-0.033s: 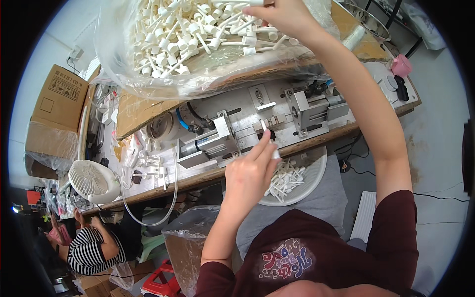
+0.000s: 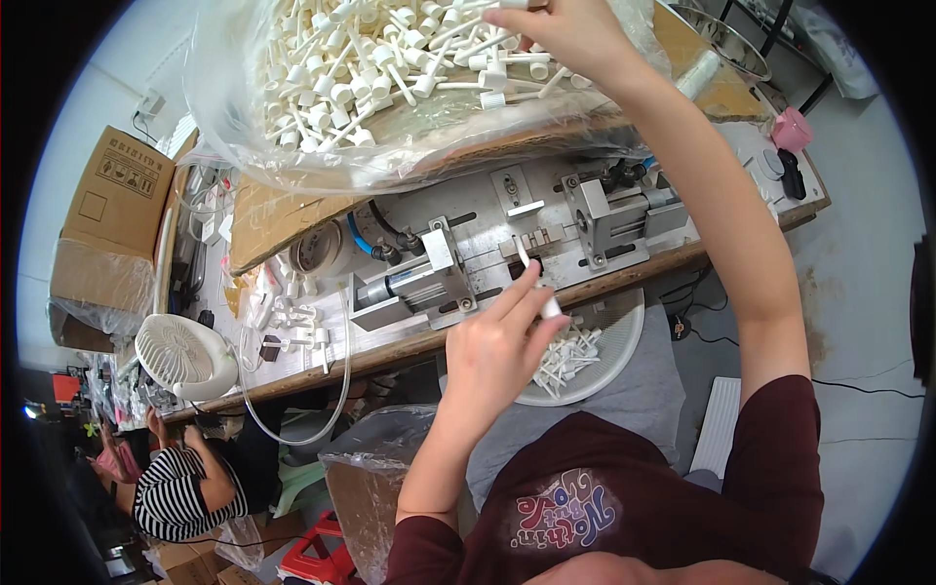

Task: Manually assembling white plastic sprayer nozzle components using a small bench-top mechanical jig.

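My left hand (image 2: 492, 351) is closed on a white plastic cap with a long stem (image 2: 552, 307), held just in front of a small slotted metal block (image 2: 534, 240). The stem points up toward that block, and the cap end sits by my thumb. Up at the far edge, my right hand (image 2: 570, 37) pinches another white piece (image 2: 517, 4), cut off by the picture's edge. Beneath it spreads a heap of white stemmed caps (image 2: 341, 88) in a clear plastic bag (image 2: 219, 117). Below my left hand, a white round basket (image 2: 629, 356) holds several small white pieces.
Metal clamping cylinders stand left (image 2: 409, 283) and right (image 2: 614, 224) of the block. A white fan (image 2: 180, 356) and a loop of clear tubing (image 2: 343, 390) are at the left. A person in a striped top (image 2: 185, 492) works at lower left. Cardboard boxes (image 2: 112, 205) stand beside the bench.
My left hand has shifted slightly right and toward me, and the cap in it has drawn back a little from the block. My right hand has barely moved.
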A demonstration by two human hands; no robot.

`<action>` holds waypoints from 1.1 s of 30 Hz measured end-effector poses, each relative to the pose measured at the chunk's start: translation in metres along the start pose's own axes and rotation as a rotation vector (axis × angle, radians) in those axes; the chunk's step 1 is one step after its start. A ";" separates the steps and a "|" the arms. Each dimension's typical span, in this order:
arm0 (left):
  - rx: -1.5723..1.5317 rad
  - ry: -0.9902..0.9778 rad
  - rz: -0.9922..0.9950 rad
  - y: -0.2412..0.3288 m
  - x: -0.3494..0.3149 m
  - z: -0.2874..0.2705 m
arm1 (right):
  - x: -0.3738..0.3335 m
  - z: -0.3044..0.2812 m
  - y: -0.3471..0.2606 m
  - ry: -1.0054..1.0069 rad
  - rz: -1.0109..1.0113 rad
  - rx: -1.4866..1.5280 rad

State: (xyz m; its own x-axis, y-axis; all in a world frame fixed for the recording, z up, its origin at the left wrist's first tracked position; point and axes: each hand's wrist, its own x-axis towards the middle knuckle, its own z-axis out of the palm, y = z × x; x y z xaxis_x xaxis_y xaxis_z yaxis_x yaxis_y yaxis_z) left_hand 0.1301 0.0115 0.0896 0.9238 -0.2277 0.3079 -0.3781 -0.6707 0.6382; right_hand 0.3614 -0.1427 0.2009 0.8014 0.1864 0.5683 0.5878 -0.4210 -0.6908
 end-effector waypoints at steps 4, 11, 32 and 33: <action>-0.949 0.064 -0.166 0.014 0.010 0.002 | -0.062 0.006 -0.041 0.076 -0.115 -0.087; -1.738 0.130 -0.360 0.025 0.031 -0.007 | -0.198 0.042 -0.044 0.045 -0.546 -0.242; -1.047 0.261 -0.393 -0.003 -0.021 0.000 | -0.236 0.022 -0.015 -0.386 -0.367 -0.439; -1.043 0.273 -0.377 -0.005 -0.022 -0.002 | -0.234 0.023 -0.015 -0.379 -0.379 -0.471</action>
State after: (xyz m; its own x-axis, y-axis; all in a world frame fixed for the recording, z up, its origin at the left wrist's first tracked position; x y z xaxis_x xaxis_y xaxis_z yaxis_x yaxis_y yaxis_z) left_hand 0.1113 0.0211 0.0808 0.9933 0.1101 0.0339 -0.0636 0.2787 0.9583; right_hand 0.1674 -0.1591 0.0683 0.5848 0.6555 0.4778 0.7918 -0.5891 -0.1610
